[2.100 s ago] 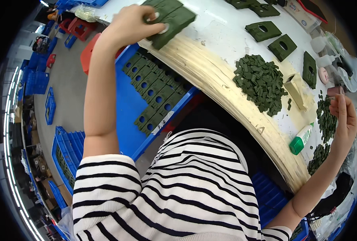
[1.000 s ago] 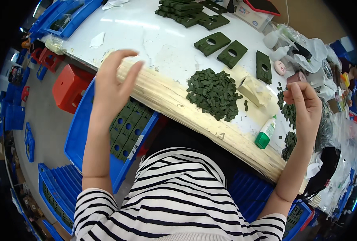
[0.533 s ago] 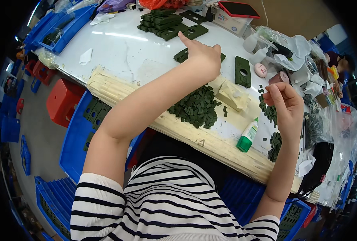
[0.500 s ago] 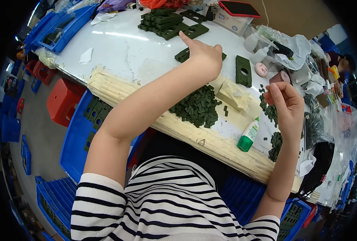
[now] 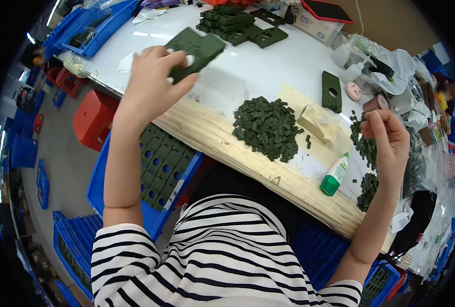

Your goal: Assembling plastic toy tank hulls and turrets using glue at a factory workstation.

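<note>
My left hand (image 5: 153,79) grips a dark green flat plate (image 5: 204,50) by its near left edge, lifted above the white table. The plate has a round hole partly behind my fingers. My right hand (image 5: 391,143) is raised at the right with thumb and fingertips pinched; whatever is between them is too small to make out. Below and left of it lies a green glue bottle (image 5: 335,176) with its tip pointing away. A heap of small dark green pieces (image 5: 268,128) sits mid-table, beside a pale yellow block (image 5: 317,123). Another green plate (image 5: 331,91) lies flat farther right.
Stacked green plates (image 5: 225,23) stand at the far side. A blue crate (image 5: 97,192) with rows of plates is below the table's left edge, near a red stool (image 5: 92,120). Bottles and plastic bags (image 5: 386,61) crowd the right, with more small pieces (image 5: 368,190) below.
My left hand has moved left and toward me, carrying a green plate off the middle of the table. The right hand stays pinched in about the same place. The whole view has shifted slightly.
</note>
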Demonstrator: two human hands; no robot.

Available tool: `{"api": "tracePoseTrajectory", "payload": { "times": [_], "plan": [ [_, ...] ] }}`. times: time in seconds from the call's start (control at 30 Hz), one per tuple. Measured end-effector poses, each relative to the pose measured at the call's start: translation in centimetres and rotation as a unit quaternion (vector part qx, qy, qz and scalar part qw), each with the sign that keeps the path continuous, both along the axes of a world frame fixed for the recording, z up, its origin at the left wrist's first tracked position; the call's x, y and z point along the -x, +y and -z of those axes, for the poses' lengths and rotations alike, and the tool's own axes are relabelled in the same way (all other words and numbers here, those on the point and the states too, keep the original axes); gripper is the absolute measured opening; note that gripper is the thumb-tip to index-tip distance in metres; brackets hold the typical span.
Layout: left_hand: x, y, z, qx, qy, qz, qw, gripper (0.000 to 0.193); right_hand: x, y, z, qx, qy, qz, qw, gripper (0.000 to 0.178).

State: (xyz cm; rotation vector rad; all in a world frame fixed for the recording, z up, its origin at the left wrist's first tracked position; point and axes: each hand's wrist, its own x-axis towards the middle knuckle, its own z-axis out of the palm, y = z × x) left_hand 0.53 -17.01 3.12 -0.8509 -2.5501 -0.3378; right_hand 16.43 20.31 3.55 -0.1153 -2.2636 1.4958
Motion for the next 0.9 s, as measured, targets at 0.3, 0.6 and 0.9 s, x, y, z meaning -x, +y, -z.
{"api": "tracePoseTrajectory", "payload": {
  "times": [0.3, 0.6, 0.9],
  "plan": [
    [-4.7, -24.7, 9.2, 0.066, -0.258, -0.253, 0.93, 0.03, -0.3, 1.7, 1.3, -0.065, -0.003, 0.02, 0.998, 0.022],
    [-5.9, -31.5, 20.9, 0.151, -0.335, -0.311, 0.877, 0.035, 0.5, 1.5, 1.7, -0.066, -0.017, 0.006, 0.998, 0.024],
    [-4.8, -32.1, 22.7, 0.154, -0.383, -0.307, 0.858, 0.029, 0.2, 2.0, 1.7, -0.069, -0.015, 0.0, 0.998, 0.023]
  ]
}}
